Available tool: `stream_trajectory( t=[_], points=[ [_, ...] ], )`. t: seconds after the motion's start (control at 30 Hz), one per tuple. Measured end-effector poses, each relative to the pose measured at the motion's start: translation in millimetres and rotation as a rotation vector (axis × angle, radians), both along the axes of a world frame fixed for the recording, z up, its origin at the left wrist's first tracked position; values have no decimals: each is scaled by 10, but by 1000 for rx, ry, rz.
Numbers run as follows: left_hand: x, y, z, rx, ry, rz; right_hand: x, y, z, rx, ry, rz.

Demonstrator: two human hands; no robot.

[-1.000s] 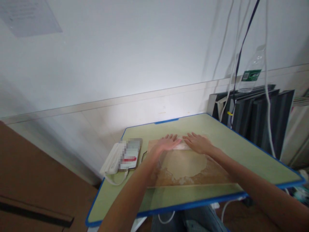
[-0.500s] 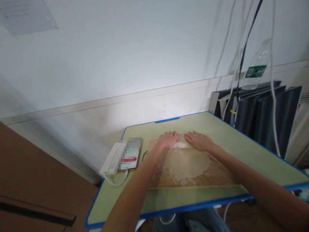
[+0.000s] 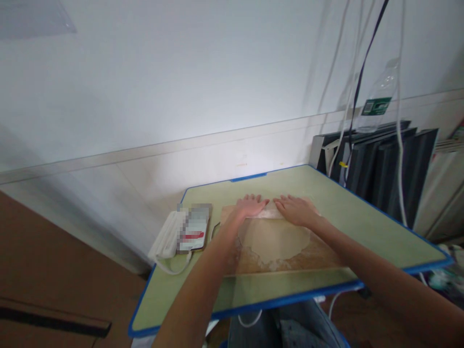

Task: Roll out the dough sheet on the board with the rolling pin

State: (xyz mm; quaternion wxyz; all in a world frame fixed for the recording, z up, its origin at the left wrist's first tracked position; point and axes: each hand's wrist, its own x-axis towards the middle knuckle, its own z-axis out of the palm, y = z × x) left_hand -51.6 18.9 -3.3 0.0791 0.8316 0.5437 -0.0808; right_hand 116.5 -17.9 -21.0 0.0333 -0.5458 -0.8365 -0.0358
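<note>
A thin, rounded sheet of dough [image 3: 275,241] lies on a floured wooden board [image 3: 311,263]. Along its far edge runs a pale, floury roll [image 3: 270,213]; whether a rolling pin is inside it I cannot see. My left hand [image 3: 251,205] presses on the left part of this roll, palm down with fingers stretched out. On the right part rests my right hand [image 3: 295,210], likewise flat with its fingers extended. A small gap separates the two hands. Both cover much of the roll.
The board sits on a light green table [image 3: 340,217] with a blue rim. To the left are a phone [image 3: 195,229] and a white power bank or pouch [image 3: 166,237] joined by a cable. Dark folders [image 3: 384,150] with a plastic bottle [image 3: 379,99] stand right, behind hanging cables [image 3: 400,145].
The view has shifted slightly. Both hands stay flat on the roll at the far edge of the dough, with little visible movement relative to the board.
</note>
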Motion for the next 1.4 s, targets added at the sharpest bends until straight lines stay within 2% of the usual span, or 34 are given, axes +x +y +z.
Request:
stream_trajectory(
  t=[0.17, 0.3, 0.43, 0.7, 0.87, 1.0, 1.23, 1.4],
  points=[
    [-60, -248, 15, 4, -44, 27, 3, -192, -100, 59, -12, 27],
    [-105, -329, -4, 4, -75, -4, 18, -206, -208, 100, -1, 33],
    [-103, -262, -32, 51, -102, -6, 25, -141, -208, 98, 49, 65],
    [-42, -46, -38, 204, -163, 73, -4, 5, -43, 22, 61, 18],
    [-26, 62, -40, 208, -179, 104, -21, 119, -37, -3, 55, -17],
    [-24, 57, -20, 204, -167, 110, -27, 99, -29, 9, 42, -14],
    [-55, -172, -14, 251, -123, 54, -37, -117, -23, 61, 20, 43],
    [-118, -549, -26, 297, -121, 22, -65, -336, -59, 117, 80, 15]
  ],
)
